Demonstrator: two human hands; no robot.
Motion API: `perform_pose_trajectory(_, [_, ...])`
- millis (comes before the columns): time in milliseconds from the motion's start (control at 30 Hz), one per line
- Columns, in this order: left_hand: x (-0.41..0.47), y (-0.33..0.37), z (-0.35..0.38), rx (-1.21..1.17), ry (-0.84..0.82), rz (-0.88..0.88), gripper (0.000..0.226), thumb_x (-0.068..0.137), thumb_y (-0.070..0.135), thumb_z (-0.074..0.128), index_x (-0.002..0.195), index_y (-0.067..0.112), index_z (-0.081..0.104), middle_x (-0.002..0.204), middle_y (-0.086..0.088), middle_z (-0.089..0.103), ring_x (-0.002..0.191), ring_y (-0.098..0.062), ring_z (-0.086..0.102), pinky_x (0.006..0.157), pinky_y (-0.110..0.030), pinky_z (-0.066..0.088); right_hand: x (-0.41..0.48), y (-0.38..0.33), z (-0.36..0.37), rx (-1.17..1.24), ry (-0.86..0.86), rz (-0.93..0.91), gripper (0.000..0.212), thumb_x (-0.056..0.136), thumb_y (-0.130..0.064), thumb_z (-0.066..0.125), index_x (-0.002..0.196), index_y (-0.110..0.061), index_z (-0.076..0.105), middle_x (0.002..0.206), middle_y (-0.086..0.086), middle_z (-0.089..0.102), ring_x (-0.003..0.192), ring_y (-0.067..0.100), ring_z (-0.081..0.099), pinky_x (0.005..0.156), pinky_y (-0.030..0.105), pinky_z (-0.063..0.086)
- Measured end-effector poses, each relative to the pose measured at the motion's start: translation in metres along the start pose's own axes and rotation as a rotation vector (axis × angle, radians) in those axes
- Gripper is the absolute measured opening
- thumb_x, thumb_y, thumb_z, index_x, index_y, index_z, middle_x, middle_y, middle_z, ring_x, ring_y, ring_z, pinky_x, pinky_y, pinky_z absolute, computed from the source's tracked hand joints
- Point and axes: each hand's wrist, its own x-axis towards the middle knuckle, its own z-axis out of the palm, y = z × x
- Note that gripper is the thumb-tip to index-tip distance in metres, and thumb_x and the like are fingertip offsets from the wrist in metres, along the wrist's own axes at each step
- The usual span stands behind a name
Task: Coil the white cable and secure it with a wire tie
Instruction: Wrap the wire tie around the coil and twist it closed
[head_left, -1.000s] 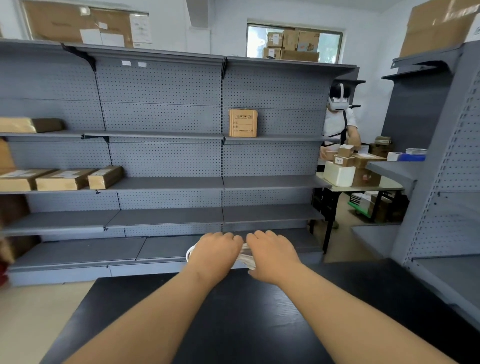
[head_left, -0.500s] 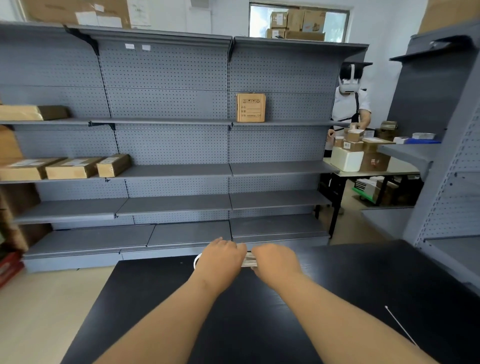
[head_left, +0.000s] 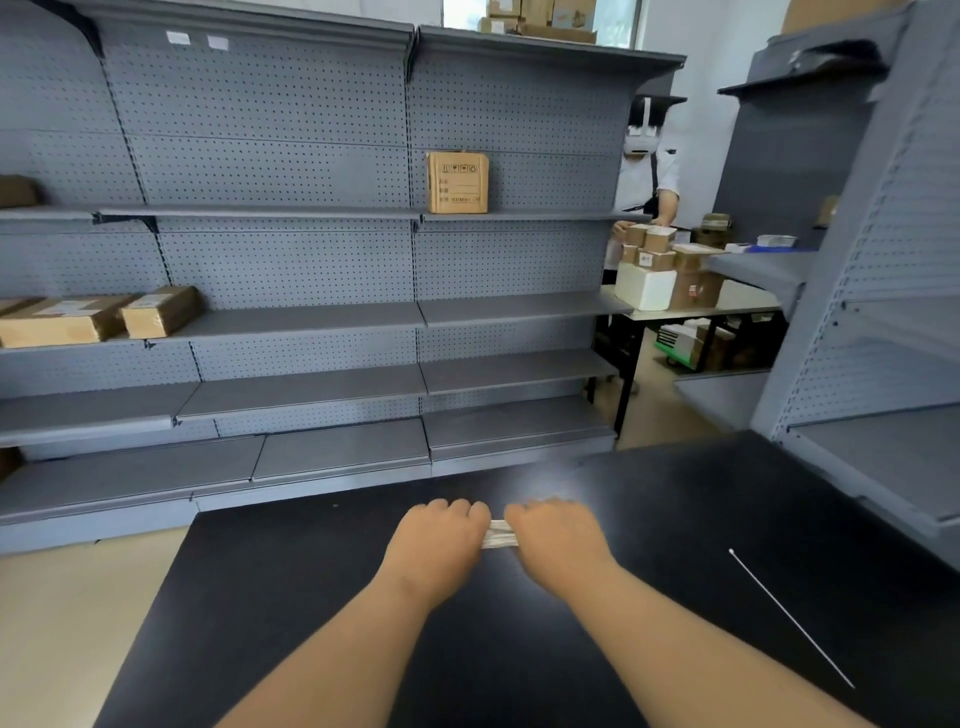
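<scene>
**Inspector:** Location of the item?

**Assessor:** The white cable (head_left: 500, 535) is gathered into a bundle over the far part of the desk (head_left: 311, 597). It spans the short gap between the left hand (head_left: 436, 540) and the right hand (head_left: 556, 540). Only that stretch of parallel strands shows, and the fists hide the rest. I cannot tell whether the bundle rests on the desk or is held just clear of it.

**Inspector:** Grip?

**Assessor:** Knuckles up on both sides, with the fingers (head_left: 452, 512) curled round the bundle and clamped on it. The hands are near each other but not touching.

**Inspector:** Handling?

**Assessor:** In my judgement it is light, limp and somewhat springy, so the turns would likely splay if released. The best hold is across all strands at mid-bundle, with one hand keeping the pinch while the other fetches the tie. The wire tie (head_left: 789, 618) lies straight on the desk to the right, well apart from the hands. It is very thin and probably awkward to lift off a flat top, so an end is the place to pinch it.

**Inspector:** Surface and room?

**Assessor:** The desk is flat, matt black, and white items read clearly against it. Behind it stands grey pegboard shelving (head_left: 311, 322), with one upright cardboard box (head_left: 457, 182) on an upper shelf and flat cartons (head_left: 161, 312) on a shelf to the left. Another person (head_left: 647, 176) stands at a table of boxes at the far right.
</scene>
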Motion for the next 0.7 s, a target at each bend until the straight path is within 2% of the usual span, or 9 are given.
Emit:
perform_pose_trajectory(67, [0.001,0.005,0.004,-0.015,-0.031,0.017,0.023,0.090,0.016,0.043,0.113,0.013,0.046,0.112,-0.009,0.058,0.099,-0.031,0.057,0.079,-0.038,0.045,-0.002,0.007,0.004,-0.017,-0.002,0.039,0.019,0.076,-0.026,0.070,0.091,-0.016,0.063,0.085,0.006,0.071,0.080,0.027,0.067,0.066,0.029,0.047])
perform_pose_trajectory(167, [0.004,0.009,0.004,-0.042,-0.048,0.016,0.023,0.091,0.016,0.042,0.113,0.012,0.046,0.113,-0.009,0.059,0.098,-0.030,0.058,0.077,-0.038,0.045,-0.005,0.013,0.014,-0.013,-0.026,0.015,0.018,0.088,-0.018,0.053,0.104,-0.013,0.058,0.103,0.010,0.068,0.096,0.033,0.063,0.087,0.036,0.044])
perform_pose_trajectory(200, [0.005,0.010,0.004,-0.048,-0.049,0.014,0.022,0.091,0.016,0.042,0.112,0.012,0.046,0.112,-0.009,0.059,0.097,-0.030,0.059,0.076,-0.039,0.045,-0.006,0.016,0.017,0.007,-0.030,0.023,0.019,0.090,-0.017,0.049,0.107,-0.013,0.056,0.106,0.010,0.067,0.098,0.034,0.062,0.089,0.036,0.042])
perform_pose_trajectory(333, [0.013,0.011,0.001,-0.070,-0.016,0.030,0.020,0.089,0.015,0.042,0.108,0.012,0.048,0.109,-0.009,0.058,0.098,-0.030,0.057,0.079,-0.039,0.044,-0.004,0.022,0.017,0.037,-0.025,0.071,0.019,0.092,-0.020,0.045,0.109,-0.016,0.053,0.107,0.007,0.065,0.098,0.033,0.061,0.073,0.033,0.042])
perform_pose_trajectory(467, [0.020,0.008,-0.001,-0.050,0.030,0.055,0.020,0.088,0.013,0.044,0.108,0.015,0.047,0.109,-0.008,0.058,0.101,-0.029,0.054,0.084,-0.038,0.041,0.000,0.027,0.015,0.037,-0.051,0.090,0.018,0.093,-0.020,0.045,0.110,-0.017,0.051,0.107,0.006,0.064,0.097,0.031,0.061,0.067,0.031,0.037])
perform_pose_trajectory(633, [0.026,0.005,-0.005,-0.040,-0.006,0.064,0.021,0.090,0.011,0.043,0.110,0.012,0.044,0.108,-0.009,0.058,0.096,-0.031,0.057,0.074,-0.039,0.044,0.004,0.031,0.011,0.018,-0.034,0.065,0.020,0.094,-0.021,0.044,0.113,-0.015,0.049,0.107,0.009,0.063,0.095,0.031,0.062,0.065,0.032,0.035])
perform_pose_trajectory(700, [0.027,0.006,-0.007,-0.012,-0.026,0.086,0.020,0.090,0.010,0.042,0.111,0.011,0.044,0.108,-0.011,0.060,0.094,-0.032,0.060,0.069,-0.037,0.041,0.004,0.032,0.011,0.010,-0.035,0.057,0.020,0.094,-0.020,0.044,0.112,-0.015,0.048,0.106,0.009,0.063,0.093,0.030,0.062,0.063,0.031,0.035])
